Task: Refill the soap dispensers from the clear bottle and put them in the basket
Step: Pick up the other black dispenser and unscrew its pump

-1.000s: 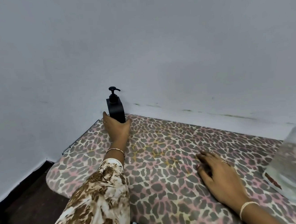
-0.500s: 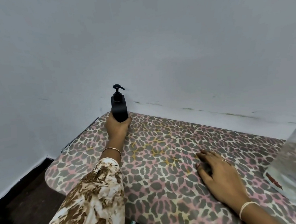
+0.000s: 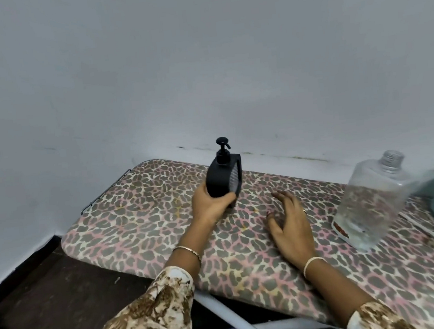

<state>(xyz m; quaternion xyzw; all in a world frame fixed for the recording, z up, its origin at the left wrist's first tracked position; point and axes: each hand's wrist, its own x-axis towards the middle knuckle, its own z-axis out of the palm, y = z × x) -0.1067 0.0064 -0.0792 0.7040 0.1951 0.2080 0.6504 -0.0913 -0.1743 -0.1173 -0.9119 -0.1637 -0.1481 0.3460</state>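
On the leopard-print padded board (image 3: 137, 225), the left hand (image 3: 209, 207) grips the black square plastic pump dispenser (image 3: 222, 179) upright, while the loose-fingered right hand (image 3: 287, 221) sits between it and the uncapped clear plastic bottle (image 3: 372, 197)

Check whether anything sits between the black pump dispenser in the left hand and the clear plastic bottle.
Only the right hand, open on the leopard-print board, lies between the black pump dispenser and the uncapped clear plastic bottle. Nothing else visible does.
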